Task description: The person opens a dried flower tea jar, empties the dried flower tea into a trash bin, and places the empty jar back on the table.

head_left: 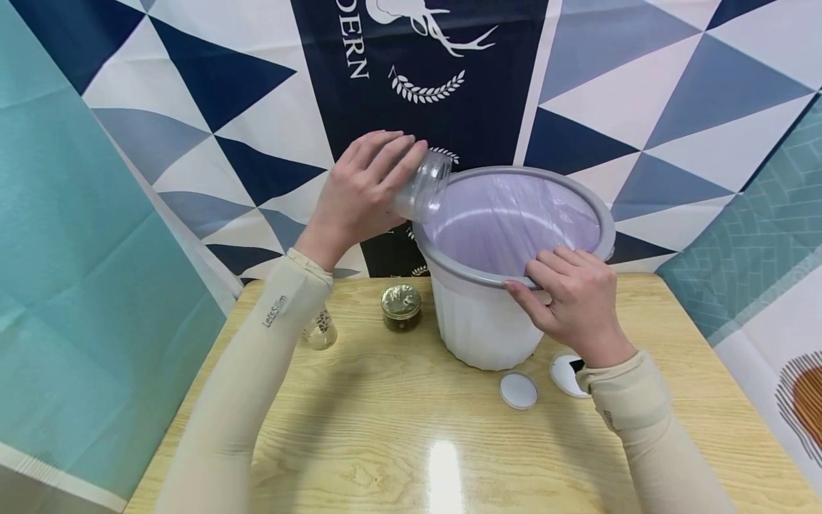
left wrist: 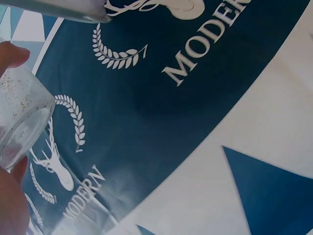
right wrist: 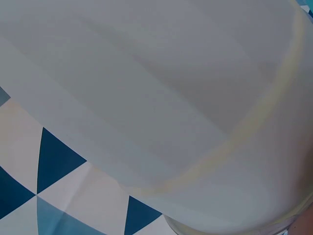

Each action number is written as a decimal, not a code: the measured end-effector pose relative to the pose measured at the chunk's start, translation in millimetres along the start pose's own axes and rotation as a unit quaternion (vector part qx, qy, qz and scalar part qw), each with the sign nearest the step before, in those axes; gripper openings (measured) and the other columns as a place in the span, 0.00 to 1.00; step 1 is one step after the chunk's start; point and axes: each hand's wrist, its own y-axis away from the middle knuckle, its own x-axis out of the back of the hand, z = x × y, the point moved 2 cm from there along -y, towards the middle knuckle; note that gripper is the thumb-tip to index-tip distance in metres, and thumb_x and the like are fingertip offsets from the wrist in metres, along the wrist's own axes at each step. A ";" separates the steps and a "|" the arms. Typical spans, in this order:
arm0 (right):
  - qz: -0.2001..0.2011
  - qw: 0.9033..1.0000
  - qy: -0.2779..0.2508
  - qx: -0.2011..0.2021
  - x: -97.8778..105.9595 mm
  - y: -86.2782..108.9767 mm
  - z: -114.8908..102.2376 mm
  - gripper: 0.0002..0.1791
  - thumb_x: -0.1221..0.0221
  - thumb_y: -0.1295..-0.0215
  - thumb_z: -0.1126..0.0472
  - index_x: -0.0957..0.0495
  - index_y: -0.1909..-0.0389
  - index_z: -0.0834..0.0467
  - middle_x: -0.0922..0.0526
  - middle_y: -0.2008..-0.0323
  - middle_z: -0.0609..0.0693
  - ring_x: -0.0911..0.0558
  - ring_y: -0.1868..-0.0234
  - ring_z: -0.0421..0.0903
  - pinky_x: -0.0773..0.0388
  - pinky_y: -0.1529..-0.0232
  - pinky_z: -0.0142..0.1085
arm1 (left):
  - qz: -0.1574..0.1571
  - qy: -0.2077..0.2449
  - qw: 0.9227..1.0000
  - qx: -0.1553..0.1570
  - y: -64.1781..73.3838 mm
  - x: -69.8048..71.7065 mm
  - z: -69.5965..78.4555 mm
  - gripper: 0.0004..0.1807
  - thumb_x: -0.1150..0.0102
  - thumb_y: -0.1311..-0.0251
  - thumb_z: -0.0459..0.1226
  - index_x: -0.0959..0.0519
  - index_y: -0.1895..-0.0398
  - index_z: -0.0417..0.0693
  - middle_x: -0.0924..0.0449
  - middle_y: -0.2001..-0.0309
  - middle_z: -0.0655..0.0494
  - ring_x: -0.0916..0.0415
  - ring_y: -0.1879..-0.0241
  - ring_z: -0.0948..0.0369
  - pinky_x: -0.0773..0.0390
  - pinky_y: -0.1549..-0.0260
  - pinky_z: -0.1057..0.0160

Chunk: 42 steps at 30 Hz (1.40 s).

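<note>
My left hand point(head_left: 362, 193) grips a clear jar point(head_left: 427, 185), tipped on its side with its mouth toward the left part of a trash can's rim. Small brown specks cling inside the jar point(left wrist: 19, 105) in the left wrist view. The white trash can point(head_left: 484, 325) has a grey rim and a pale purple liner, and leans slightly on the table. Fingers of my right hand point(head_left: 574, 303) curl over its near right rim, thumb on the outside. In the right wrist view, the can's white wall point(right wrist: 146, 107) fills most of the picture.
A small round container with a gold lid point(head_left: 401, 303) stands left of the can. Partly behind my left forearm is a patterned clear glass point(head_left: 321, 332). A white round lid point(head_left: 518, 390) and another white disc point(head_left: 565, 376) lie before the can on the wooden table point(head_left: 379, 457). Patterned cloth point(head_left: 257, 107) hangs behind.
</note>
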 end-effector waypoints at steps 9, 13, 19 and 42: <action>0.004 1.000 0.000 0.001 0.6 0.3 0.0 0.33 0.51 0.23 0.38 0.35 0.85 0.54 0.41 0.86 0.43 0.42 0.84 0.44 0.50 0.81 0.36 | 0.019 0.069 0.994 0.085 24.6 7.8 -5.2 0.58 0.14 0.64 0.50 0.33 0.27 0.43 0.23 0.36 0.43 0.26 0.37 0.46 0.24 0.34 0.47; 0.004 1.000 0.001 0.001 0.2 0.4 -0.2 0.33 0.51 0.22 0.38 0.35 0.85 0.54 0.41 0.86 0.43 0.42 0.84 0.43 0.51 0.81 0.35 | 0.029 0.104 0.987 0.119 35.4 12.6 -3.4 0.59 0.13 0.66 0.49 0.34 0.27 0.45 0.24 0.36 0.43 0.25 0.37 0.46 0.23 0.37 0.45; -0.001 1.000 0.000 0.003 -0.1 0.0 -0.5 0.32 0.51 0.22 0.38 0.35 0.85 0.54 0.41 0.86 0.43 0.42 0.84 0.43 0.50 0.81 0.35 | 0.057 0.178 0.965 0.182 56.6 18.1 1.2 0.53 0.20 0.61 0.52 0.32 0.30 0.42 0.22 0.38 0.43 0.23 0.40 0.46 0.22 0.39 0.44; 0.005 1.000 -0.001 0.003 1.3 -2.0 -0.7 0.33 0.52 0.22 0.38 0.36 0.85 0.54 0.41 0.86 0.43 0.42 0.85 0.44 0.50 0.82 0.36 | -0.116 0.330 0.844 0.406 206.0 -0.5 80.2 0.56 0.12 0.68 0.42 0.33 0.31 0.42 0.27 0.39 0.43 0.25 0.40 0.44 0.24 0.38 0.39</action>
